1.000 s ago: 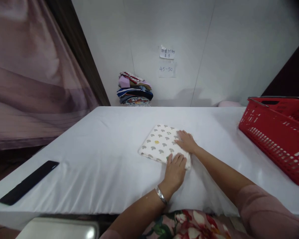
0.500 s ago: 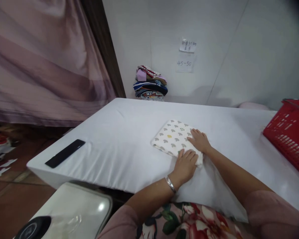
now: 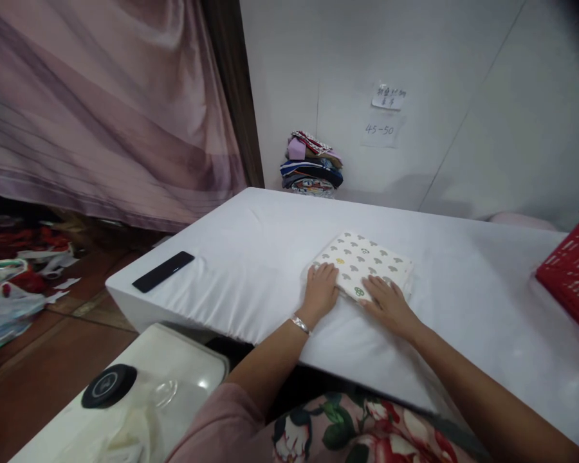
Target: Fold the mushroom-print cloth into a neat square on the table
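Observation:
A folded white cloth (image 3: 359, 257) printed with grey mushroom-like shapes, plus a few yellow and green ones, lies flat on the white-covered table (image 3: 270, 257). At its left near corner rests my left hand (image 3: 321, 289), with a silver bracelet on the wrist; its fingers lie over the edge of the cloth. My right hand (image 3: 388, 305) is spread flat on the near right part, fingers pointing away to the left. Both hands are open and press on the cloth from above without lifting it.
A black phone-like slab (image 3: 164, 271) lies near the table's left edge. Folded clothes (image 3: 312, 166) are stacked behind the far edge. A red plastic basket (image 3: 572, 273) stands at the right. Front left is a pale surface with a round black object (image 3: 109, 386).
My left hand has moved left to the cloth's left corner. The right hand has come nearer, from the right edge to the front part. The view has turned slightly left.

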`<state>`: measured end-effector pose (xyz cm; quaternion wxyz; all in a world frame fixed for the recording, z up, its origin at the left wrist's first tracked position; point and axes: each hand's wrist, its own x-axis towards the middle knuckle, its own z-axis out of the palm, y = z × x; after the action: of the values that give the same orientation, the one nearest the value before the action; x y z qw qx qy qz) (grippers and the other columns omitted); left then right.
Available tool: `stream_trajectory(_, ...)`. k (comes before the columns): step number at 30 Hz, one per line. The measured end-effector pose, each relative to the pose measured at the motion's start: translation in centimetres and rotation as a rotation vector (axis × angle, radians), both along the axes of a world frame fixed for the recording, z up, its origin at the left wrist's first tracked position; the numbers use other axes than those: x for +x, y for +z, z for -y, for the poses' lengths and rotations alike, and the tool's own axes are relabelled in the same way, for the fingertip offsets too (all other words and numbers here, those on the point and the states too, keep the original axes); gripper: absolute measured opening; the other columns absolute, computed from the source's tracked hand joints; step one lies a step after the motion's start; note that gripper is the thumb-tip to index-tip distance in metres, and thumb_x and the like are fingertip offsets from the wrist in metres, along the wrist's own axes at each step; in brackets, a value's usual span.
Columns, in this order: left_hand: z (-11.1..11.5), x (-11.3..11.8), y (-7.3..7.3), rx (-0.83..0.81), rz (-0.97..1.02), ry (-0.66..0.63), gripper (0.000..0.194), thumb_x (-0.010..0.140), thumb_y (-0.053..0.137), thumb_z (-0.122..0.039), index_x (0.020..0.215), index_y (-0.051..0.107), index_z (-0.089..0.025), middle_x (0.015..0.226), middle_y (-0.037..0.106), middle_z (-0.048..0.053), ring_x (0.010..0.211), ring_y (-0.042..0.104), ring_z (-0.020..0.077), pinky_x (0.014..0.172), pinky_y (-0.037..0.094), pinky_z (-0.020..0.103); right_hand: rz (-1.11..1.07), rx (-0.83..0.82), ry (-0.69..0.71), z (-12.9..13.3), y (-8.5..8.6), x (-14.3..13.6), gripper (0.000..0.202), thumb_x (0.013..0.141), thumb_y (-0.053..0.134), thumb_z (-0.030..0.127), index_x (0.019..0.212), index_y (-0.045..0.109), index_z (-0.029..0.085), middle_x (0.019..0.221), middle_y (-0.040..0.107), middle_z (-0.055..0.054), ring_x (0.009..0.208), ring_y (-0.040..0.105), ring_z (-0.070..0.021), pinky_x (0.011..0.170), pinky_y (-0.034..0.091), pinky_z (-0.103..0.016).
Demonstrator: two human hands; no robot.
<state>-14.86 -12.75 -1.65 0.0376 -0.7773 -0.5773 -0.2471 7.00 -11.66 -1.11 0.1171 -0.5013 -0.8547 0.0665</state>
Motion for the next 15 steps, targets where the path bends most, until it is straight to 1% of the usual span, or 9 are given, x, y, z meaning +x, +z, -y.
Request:
stream_trajectory(2, -0.7, -1.5, -0.1, 0.0, -0.009, 0.067, 0.043, 0.081, 0.046, -0.014, 0.124, 0.048, -0.019, 0.136, 0.048, 0.007, 0.13, 0.036, 0.0239, 0.109, 0.022, 0.05, 0.064, 0.051, 0.05, 0.7, -0.4, 0.0, 0.062, 0.086, 0.039, 0.057, 0.14, 0.038, 0.025, 0.148, 0.032, -0.009, 0.137, 0.024, -0.0284, 0.109, 0.017, -0.051)
stream_trajectory(4, -1.5, -2.5, -0.2, -0.012, -0.012, 0.115, 0.045, 0.079, 0.047, -0.012, 0.124, 0.048, -0.017, 0.136, 0.048, 0.008, 0.128, 0.037, 0.0246, 0.107, 0.027, 0.047, 0.121, 0.082, 0.067, 0.7, -0.6, 0.0, 0.067, 0.083, 0.046, 0.057, 0.14, 0.038, 0.023, 0.148, 0.031, -0.011, 0.137, 0.024, -0.0308, 0.108, 0.019, -0.052)
stream_trajectory(7, -2.8, -3.3, -0.2, -0.036, -0.014, 0.136, 0.049, 0.077, 0.049, -0.011, 0.126, 0.047, -0.017, 0.138, 0.045, 0.009, 0.127, 0.038, 0.0251, 0.1, 0.036, 0.042, 0.192, 0.097, 0.064, 0.2, -0.7, 0.0, 0.064, 0.082, 0.048, 0.048, 0.139, 0.039, 0.022, 0.148, 0.031, -0.012, 0.135, 0.027, -0.0319, 0.106, 0.023, -0.052)
stream_trajectory(9, -3.6, -3.6, -0.1, -0.077, -0.018, 0.125, 0.049, 0.077, 0.049, -0.012, 0.126, 0.047, -0.019, 0.14, 0.043, 0.008, 0.124, 0.042, 0.0241, 0.095, 0.041, 0.038, 0.222, 0.112, 0.066, 0.0, -0.7, -0.1, 0.06, 0.083, 0.046, 0.043, 0.139, 0.04, 0.021, 0.147, 0.033, -0.012, 0.134, 0.029, -0.0312, 0.105, 0.026, -0.051)
stream_trajectory(10, -4.0, -3.8, 0.0, -0.112, -0.015, 0.12, 0.048, 0.078, 0.048, -0.012, 0.126, 0.048, -0.021, 0.138, 0.046, 0.006, 0.12, 0.046, 0.0228, 0.091, 0.043, 0.036, 0.229, 0.121, 0.067, 0.0, -0.7, -0.2, 0.059, 0.084, 0.045, 0.041, 0.139, 0.04, 0.021, 0.147, 0.034, -0.012, 0.134, 0.03, -0.0307, 0.105, 0.027, -0.051)
stream_trajectory(12, -4.4, -4.1, 0.2, -0.186, 0.006, 0.135, 0.042, 0.081, 0.046, -0.015, 0.122, 0.051, -0.025, 0.129, 0.055, 0.003, 0.109, 0.054, 0.0201, 0.084, 0.045, 0.031, 0.23, 0.146, 0.076, 0.0, -0.8, -0.5, 0.057, 0.085, 0.042, 0.037, 0.14, 0.038, 0.02, 0.146, 0.035, -0.012, 0.133, 0.032, -0.0297, 0.104, 0.029, -0.05)
stream_trajectory(15, -4.7, -4.5, 0.3, -0.26, 0.038, 0.229, 0.035, 0.085, 0.043, -0.019, 0.117, 0.055, -0.028, 0.113, 0.064, 0.0, 0.099, 0.057, 0.0193, 0.079, 0.045, 0.029, 0.23, 0.19, 0.073, 0.1, -1.2, -0.9, 0.056, 0.086, 0.041, 0.033, 0.14, 0.038, 0.018, 0.146, 0.035, -0.013, 0.132, 0.032, -0.0301, 0.103, 0.03, -0.05)
